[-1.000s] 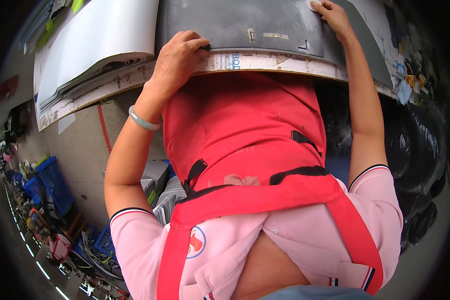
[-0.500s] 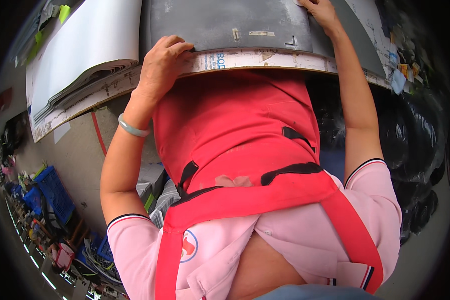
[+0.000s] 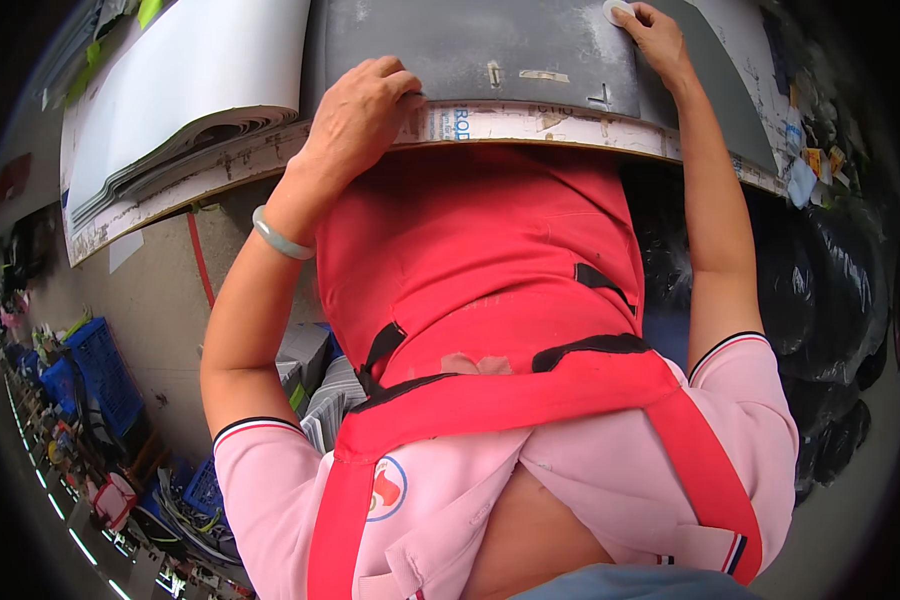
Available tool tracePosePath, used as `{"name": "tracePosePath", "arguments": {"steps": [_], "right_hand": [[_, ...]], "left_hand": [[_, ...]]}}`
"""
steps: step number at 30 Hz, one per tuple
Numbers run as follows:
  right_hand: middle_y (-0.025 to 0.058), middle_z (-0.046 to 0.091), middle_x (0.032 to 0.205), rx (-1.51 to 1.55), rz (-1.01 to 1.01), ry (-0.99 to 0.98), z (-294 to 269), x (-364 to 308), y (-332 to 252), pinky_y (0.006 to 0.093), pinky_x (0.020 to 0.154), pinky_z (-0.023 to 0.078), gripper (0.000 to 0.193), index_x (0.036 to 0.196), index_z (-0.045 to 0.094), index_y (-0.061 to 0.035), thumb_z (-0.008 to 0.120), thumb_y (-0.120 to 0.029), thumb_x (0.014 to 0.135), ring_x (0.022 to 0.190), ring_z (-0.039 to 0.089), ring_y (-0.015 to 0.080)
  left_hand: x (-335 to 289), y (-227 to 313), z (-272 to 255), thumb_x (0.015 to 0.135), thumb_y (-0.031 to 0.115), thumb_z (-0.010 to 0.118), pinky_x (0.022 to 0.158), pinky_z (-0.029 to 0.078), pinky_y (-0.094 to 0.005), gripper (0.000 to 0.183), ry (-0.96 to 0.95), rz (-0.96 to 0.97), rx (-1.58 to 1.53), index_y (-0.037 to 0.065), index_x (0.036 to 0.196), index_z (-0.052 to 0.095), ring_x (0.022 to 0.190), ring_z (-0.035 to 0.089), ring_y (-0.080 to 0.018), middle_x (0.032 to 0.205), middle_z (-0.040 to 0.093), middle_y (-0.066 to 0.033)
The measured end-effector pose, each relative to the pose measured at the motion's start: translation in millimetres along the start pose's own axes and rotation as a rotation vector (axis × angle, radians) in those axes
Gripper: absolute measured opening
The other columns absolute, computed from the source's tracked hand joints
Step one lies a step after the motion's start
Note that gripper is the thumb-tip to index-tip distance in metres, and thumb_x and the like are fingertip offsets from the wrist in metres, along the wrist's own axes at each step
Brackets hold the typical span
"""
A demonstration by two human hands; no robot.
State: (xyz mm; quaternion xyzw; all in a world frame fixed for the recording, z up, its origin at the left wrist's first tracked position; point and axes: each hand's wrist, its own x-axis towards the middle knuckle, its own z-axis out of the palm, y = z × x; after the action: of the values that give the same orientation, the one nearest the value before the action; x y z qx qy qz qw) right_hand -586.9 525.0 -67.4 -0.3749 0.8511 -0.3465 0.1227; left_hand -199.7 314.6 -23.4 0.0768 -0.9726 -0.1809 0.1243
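A dark grey, scuffed sheet (image 3: 470, 50) lies on the worktable, with two small tape pieces and a cross-shaped mark near its front edge. My left hand (image 3: 365, 112) is at that sheet's front left corner, its fingers curled in; a small dark bit shows at the fingertips, and what they grip is hidden. Over the sheet's right side, my right hand (image 3: 658, 42) pinches a small white disc (image 3: 619, 12) between thumb and fingers, against or just above the surface.
A stack of large white sheets (image 3: 210, 60), curled at one edge, lies left on the table. The worn table edge (image 3: 530, 122) runs before my red apron (image 3: 480, 240). Black plastic bags (image 3: 820, 280) are at right; a blue crate (image 3: 105, 370) stands lower left.
The whole view has shifted slightly, so table and hands appear farther right. My left fingers look more curled at the sheet's corner. More of the white disc in my right hand shows.
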Motion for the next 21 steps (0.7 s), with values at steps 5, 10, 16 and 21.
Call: {"name": "tracePosePath", "arguments": {"steps": [5,10,16,21], "right_hand": [[-0.0016,0.068,0.089,0.047,0.100,-0.028,-6,-6,-7,0.0242,0.077,0.046,0.039,0.107,0.073,-0.0046,0.069,-0.040,0.093,0.082,0.057,0.0083],[-0.0018,0.067,0.087,0.080,0.121,-0.034,-4,-3,-14,0.0248,0.077,0.046,0.040,0.106,0.072,-0.0035,0.069,-0.041,0.093,0.082,0.057,0.0084],[-0.0016,0.065,0.082,0.353,-0.019,-0.105,-1,-56,-71,0.0217,0.069,0.051,0.022,0.102,0.069,-0.0028,0.065,-0.024,0.099,0.074,0.059,0.0058],[0.0033,0.066,0.080,0.046,-0.055,-0.180,-2,-116,-84,0.0258,0.069,0.050,0.015,0.102,0.072,-0.0029,0.068,-0.015,0.095,0.072,0.059,0.0094]], "left_hand": [[62,41,40,0.093,0.018,0.063,0.080,0.053,-0.0401,0.013,0.082,0.158,-0.067,0.007,0.094,0.070,0.091,0.064,-0.0296,0.097,0.064,-0.0087],[89,35,82,0.090,0.021,0.066,0.075,0.051,-0.0377,0.009,0.305,0.163,0.046,0.012,0.090,0.067,0.085,0.062,-0.0258,0.088,0.060,-0.0051],[82,23,88,0.089,0.018,0.061,0.086,0.041,-0.0446,0.009,0.394,0.164,0.110,0.018,0.096,0.067,0.091,0.058,-0.0206,0.090,0.058,-0.0005],[87,42,67,0.096,0.022,0.055,0.106,0.033,-0.0645,0.026,0.140,0.019,0.077,0.014,0.119,0.064,0.127,0.050,-0.0316,0.127,0.057,-0.0140]]}}
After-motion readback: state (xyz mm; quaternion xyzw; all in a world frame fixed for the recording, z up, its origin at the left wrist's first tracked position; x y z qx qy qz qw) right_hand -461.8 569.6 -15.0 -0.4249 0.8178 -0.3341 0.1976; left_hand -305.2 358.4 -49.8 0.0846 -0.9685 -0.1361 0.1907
